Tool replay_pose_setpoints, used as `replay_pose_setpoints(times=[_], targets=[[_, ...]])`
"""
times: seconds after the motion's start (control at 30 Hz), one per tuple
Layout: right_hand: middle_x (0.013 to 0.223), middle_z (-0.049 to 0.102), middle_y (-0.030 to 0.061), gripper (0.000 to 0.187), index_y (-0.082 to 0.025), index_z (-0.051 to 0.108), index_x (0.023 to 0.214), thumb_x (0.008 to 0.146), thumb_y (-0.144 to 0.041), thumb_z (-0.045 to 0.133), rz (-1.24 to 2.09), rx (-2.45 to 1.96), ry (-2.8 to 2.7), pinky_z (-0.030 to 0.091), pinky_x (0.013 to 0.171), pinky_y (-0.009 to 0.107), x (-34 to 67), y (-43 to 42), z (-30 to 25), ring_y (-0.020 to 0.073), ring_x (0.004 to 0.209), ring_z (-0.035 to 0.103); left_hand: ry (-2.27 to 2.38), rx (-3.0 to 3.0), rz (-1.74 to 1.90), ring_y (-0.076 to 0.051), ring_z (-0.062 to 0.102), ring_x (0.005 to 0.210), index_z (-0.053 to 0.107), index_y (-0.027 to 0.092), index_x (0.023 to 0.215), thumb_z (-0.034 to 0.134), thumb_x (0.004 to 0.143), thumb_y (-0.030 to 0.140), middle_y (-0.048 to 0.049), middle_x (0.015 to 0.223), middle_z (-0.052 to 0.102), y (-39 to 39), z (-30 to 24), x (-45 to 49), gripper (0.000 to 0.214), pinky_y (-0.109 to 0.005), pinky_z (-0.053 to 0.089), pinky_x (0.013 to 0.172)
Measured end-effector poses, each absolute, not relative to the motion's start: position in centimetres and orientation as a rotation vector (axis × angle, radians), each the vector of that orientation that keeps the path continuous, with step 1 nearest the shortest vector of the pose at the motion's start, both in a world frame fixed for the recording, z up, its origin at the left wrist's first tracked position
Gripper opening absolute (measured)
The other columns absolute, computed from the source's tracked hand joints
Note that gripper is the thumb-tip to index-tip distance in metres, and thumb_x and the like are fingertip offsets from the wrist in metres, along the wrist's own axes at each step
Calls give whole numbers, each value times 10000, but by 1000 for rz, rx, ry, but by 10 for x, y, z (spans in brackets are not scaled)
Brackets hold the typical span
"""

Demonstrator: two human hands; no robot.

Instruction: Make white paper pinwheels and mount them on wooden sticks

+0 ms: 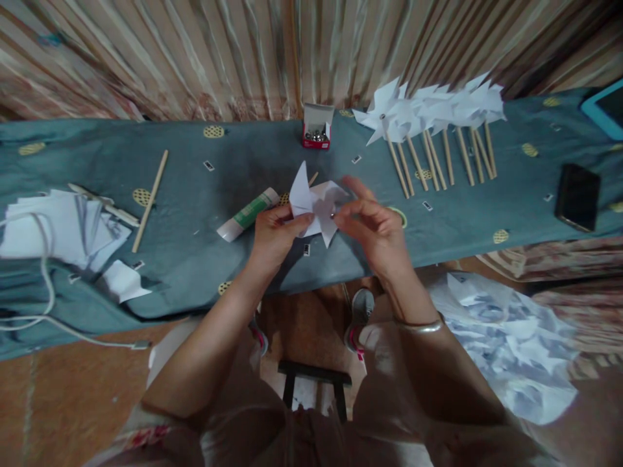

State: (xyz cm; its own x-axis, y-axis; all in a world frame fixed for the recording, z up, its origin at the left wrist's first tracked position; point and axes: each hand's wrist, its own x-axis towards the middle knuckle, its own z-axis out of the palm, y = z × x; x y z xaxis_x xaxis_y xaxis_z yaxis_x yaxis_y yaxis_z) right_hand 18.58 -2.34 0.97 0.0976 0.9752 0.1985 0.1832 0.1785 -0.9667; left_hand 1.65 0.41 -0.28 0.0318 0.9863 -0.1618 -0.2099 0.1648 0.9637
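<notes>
A white paper pinwheel (321,204) is held over the table between both hands. My left hand (272,237) grips its left side, thumb on top near the centre. My right hand (382,237) is closed at the pinwheel's right side, thumb and index finger pinching a small shiny thumbtack (332,216); whether its point touches the paper cannot be made out. Just left of my left hand lies a green and white glue stick (250,213). Behind the pinwheel the tip of a wooden stick (314,177) shows.
An open red box (316,143) of thumbtacks stands at the back. Finished pinwheels (438,110) on sticks lie back right, near a black phone (577,196). On the left are paper sheets (58,227), a stick (150,200) and a white cable (48,279). A filled plastic bag (506,344) sits low right.
</notes>
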Motion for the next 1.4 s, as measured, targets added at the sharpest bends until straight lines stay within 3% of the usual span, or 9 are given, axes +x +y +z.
replay_pose_setpoints(times=[0.13, 0.3, 0.43, 0.5, 0.57, 0.67, 0.77, 1.0, 1.4], targets=[[1233, 696, 41, 40, -242, 712, 747, 784, -241, 726, 725, -1332, -1225, 280, 1198, 550, 208, -17, 3, 270, 1386, 489, 1056, 868, 1217, -152, 646, 697, 785, 204, 725, 821, 606, 234, 1, 746, 750, 6, -6, 14, 128, -286, 509, 722], [1256, 673, 54, 75, -233, 712, 700, 706, -160, 732, 514, -1511, -1426, 260, 1200, 579, 217, -14, -11, 308, 1362, 486, 1038, 848, 1206, -169, 664, 732, 785, 208, 726, 840, 585, 247, -3, 765, 756, 5, -6, 13, 155, -302, 520, 759], [1248, 671, 57, 54, -243, 733, 804, 763, -214, 711, 428, -1483, -1417, 352, 1157, 534, 209, -19, -4, 284, 1291, 541, 1068, 860, 1204, -177, 659, 739, 793, 210, 743, 849, 592, 277, -12, 779, 760, 2, -4, 15, 175, -303, 522, 747], [1179, 693, 46, 67, -255, 733, 860, 809, -284, 703, 439, -1418, -1323, 468, 1048, 466, 204, -21, 6, 247, 1171, 610, 1104, 895, 1193, -183, 650, 730, 791, 208, 731, 841, 604, 291, -12, 765, 757, 1, -2, 16, 160, -302, 518, 717], [973, 724, 27, 110, -254, 732, 840, 826, -360, 710, 543, -1367, -1212, 546, 830, 368, 199, -22, 15, 201, 927, 663, 1146, 954, 1175, -181, 631, 701, 784, 205, 708, 832, 614, 287, -6, 732, 744, 1, 0, 17, 133, -295, 500, 676], [673, 660, -18, 204, -231, 722, 722, 792, -420, 755, 797, -1344, -1087, 440, 540, 265, 191, -21, 24, 114, 557, 518, 1206, 1087, 1156, -171, 600, 670, 760, 202, 659, 818, 639, 259, 8, 672, 704, 1, 1, 18, 84, -282, 451, 641], [543, 572, -35, 335, -209, 664, 584, 769, -468, 769, 1023, -1283, -1022, 297, 436, 244, 186, -18, 28, 73, 451, 367, 1263, 1217, 1150, -177, 592, 698, 724, 210, 609, 817, 654, 249, 16, 647, 662, 1, 3, 18, 111, -281, 420, 661], [517, 567, -43, 393, -197, 627, 550, 614, -495, 875, 1272, -1237, -958, 213, 386, 240, 178, -14, 33, 54, 427, 346, 1229, 1372, 1164, -180, 594, 726, 719, 215, 629, 793, 695, 298, -1, 693, 670, -1, 2, 17, 130, -284, 422, 692], [524, 575, -51, 319, -206, 621, 551, 688, -389, 844, 1221, -1270, -1021, 378, 476, 243, 174, -14, 24, 61, 450, 420, 1161, 1063, 1093, -165, 611, 653, 790, 198, 693, 836, 631, 302, 2, 693, 738, -2, 1, 19, 130, -269, 475, 628]])
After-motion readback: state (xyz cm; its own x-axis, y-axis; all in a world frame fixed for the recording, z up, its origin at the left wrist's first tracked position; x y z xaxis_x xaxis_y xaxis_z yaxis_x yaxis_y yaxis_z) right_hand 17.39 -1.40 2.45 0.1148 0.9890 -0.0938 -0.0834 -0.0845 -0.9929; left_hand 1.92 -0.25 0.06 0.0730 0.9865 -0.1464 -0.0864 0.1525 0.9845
